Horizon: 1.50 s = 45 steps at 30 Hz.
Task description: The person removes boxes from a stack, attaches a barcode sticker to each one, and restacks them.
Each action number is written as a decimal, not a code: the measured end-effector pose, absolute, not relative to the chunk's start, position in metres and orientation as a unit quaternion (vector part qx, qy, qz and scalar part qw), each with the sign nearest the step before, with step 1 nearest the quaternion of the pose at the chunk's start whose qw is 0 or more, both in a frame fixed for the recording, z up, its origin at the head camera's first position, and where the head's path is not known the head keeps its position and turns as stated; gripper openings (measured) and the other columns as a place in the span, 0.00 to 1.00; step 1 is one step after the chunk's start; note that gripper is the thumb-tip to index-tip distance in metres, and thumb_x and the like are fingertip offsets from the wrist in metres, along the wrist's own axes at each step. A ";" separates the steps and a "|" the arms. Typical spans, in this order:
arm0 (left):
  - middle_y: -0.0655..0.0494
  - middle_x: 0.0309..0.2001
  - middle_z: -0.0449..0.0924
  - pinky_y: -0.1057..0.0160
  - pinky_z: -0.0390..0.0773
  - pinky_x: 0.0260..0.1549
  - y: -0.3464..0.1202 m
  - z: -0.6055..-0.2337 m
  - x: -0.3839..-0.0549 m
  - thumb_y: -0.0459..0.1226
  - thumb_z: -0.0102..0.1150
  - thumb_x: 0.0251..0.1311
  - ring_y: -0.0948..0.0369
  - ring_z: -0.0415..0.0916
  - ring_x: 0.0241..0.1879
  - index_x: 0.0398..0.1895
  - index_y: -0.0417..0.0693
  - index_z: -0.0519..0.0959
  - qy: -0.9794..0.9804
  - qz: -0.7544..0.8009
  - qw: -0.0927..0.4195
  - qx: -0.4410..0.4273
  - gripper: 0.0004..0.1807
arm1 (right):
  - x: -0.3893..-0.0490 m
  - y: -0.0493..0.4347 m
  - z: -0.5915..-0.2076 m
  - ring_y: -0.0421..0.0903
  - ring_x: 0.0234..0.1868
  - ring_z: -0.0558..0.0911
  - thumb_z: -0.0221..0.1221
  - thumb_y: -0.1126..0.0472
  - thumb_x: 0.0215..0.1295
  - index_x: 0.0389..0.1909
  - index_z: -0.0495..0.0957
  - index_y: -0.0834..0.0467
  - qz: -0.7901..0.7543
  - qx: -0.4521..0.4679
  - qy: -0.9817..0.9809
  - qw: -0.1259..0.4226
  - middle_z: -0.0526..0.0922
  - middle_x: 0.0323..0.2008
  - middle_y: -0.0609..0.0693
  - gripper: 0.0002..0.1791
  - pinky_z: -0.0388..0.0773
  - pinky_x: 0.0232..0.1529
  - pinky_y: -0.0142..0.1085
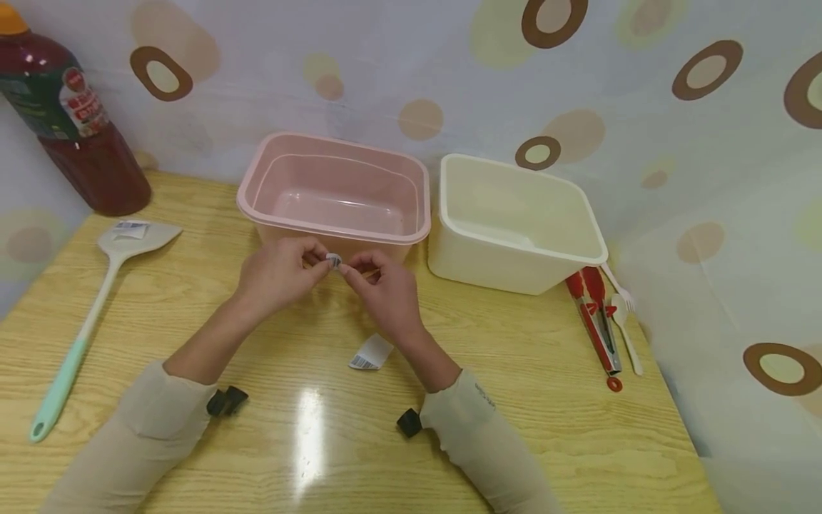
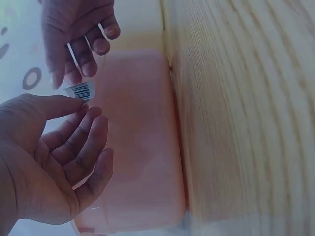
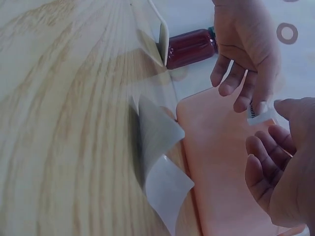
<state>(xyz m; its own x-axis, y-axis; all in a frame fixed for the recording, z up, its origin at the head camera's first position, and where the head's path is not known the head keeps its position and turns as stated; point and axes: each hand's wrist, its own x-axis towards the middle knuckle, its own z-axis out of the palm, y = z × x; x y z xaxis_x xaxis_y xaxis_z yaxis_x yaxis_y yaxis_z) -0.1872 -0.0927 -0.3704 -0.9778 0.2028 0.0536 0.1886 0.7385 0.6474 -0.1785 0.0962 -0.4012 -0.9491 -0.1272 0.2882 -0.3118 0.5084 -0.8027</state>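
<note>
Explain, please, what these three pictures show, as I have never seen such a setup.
There is no robot here, only a person working barehanded. The widest picture comes from a camera worn on the head, looking down; the other two come from cameras on the left and right wrists. On the wooden table stand a pink bin, a cream bin and a dark red bottle; a spatula lies at left, tongs, a spoon and a fork at right, with a curled label in between. The left hand pinches a small barcode label; the fingertips of the right hand are at its edge, perhaps gripping it too.
</note>
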 end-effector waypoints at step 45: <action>0.56 0.30 0.88 0.56 0.70 0.22 -0.097 -0.377 -0.192 0.52 0.57 0.70 0.51 0.80 0.32 0.43 0.58 0.90 0.956 0.290 -0.024 0.028 0.16 | -0.195 0.074 -0.410 0.55 0.27 0.87 0.64 0.67 0.67 0.40 0.84 0.65 0.562 0.077 -0.817 0.102 0.89 0.36 0.58 0.06 0.82 0.26 0.29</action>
